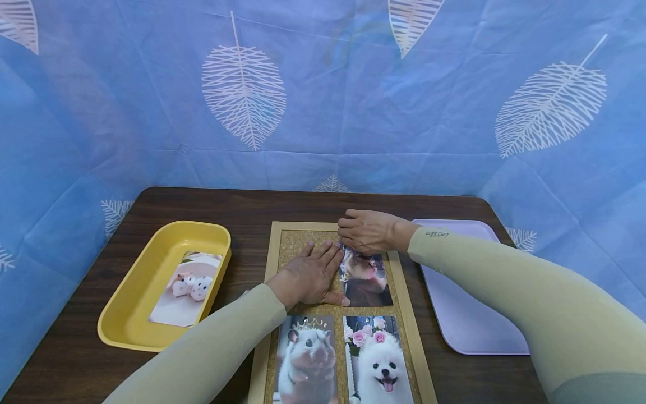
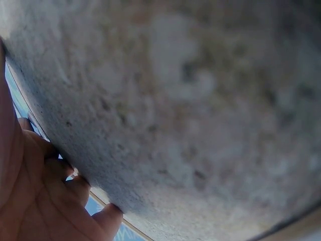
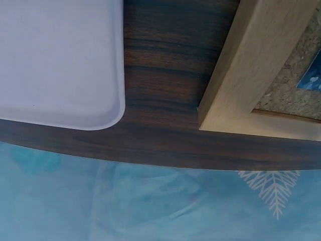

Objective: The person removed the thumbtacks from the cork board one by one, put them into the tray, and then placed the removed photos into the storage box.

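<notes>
A wooden-framed cork board (image 1: 275, 264) lies at the table's middle. Its near half carries a hamster photo (image 1: 307, 359) and a white dog photo (image 1: 381, 365). Above the dog lies a dark animal photo (image 1: 365, 280). My left hand (image 1: 313, 275) rests flat on the bare cork beside it, fingers straight, thumb along the photo's left edge. My right hand (image 1: 365, 230) covers that photo's top edge, and whatever is under its fingers is hidden. The left wrist view is filled by blurred cork (image 2: 190, 110) with my palm (image 2: 35, 201) pressed to it.
A yellow tray (image 1: 131, 280) at the left holds a photo of two small white animals (image 1: 187, 289). A lavender tray (image 1: 469, 320) lies right of the board, its corner (image 3: 55, 55) near the frame (image 3: 246, 65). Blue leaf-print cloth surrounds the table.
</notes>
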`<state>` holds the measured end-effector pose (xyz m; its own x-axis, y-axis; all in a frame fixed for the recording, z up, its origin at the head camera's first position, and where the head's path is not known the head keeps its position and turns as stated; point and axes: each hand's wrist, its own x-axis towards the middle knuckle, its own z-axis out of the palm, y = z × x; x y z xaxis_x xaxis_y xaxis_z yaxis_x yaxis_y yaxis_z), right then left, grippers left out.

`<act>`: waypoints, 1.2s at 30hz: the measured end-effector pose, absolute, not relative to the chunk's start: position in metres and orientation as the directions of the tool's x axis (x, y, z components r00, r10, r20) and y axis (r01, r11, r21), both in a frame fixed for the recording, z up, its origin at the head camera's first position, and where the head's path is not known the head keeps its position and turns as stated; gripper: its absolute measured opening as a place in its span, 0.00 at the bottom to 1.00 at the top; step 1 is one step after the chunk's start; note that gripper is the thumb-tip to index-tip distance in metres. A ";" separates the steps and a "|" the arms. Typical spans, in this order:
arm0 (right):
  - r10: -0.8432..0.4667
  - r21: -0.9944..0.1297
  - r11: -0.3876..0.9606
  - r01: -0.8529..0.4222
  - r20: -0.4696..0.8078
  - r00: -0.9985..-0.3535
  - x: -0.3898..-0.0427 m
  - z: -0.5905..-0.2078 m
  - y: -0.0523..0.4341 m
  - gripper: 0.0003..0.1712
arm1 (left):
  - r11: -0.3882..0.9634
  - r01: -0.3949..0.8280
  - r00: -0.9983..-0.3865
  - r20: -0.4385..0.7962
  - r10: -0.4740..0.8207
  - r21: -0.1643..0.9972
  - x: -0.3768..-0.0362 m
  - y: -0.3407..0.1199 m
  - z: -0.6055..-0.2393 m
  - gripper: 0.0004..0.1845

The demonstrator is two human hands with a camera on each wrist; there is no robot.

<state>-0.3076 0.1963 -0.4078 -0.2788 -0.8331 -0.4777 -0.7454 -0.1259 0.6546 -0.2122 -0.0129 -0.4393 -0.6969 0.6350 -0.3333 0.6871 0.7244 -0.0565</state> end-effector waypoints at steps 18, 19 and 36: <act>-0.836 0.651 -0.142 -0.745 -0.483 -0.262 -0.308 -0.405 0.197 0.20 | 0.721 0.691 -0.694 -0.330 0.640 -0.053 -0.213 -0.014 -0.438 0.60; -0.835 0.651 -0.145 -0.745 -0.484 -0.260 -0.308 -0.405 0.197 0.21 | 0.721 0.691 -0.694 -0.330 0.640 -0.053 -0.213 -0.014 -0.438 0.60; -0.844 0.621 -0.109 -0.777 -0.471 -0.258 -0.308 -0.404 0.194 0.21 | 0.722 0.690 -0.694 -0.331 0.640 -0.052 -0.212 -0.014 -0.438 0.60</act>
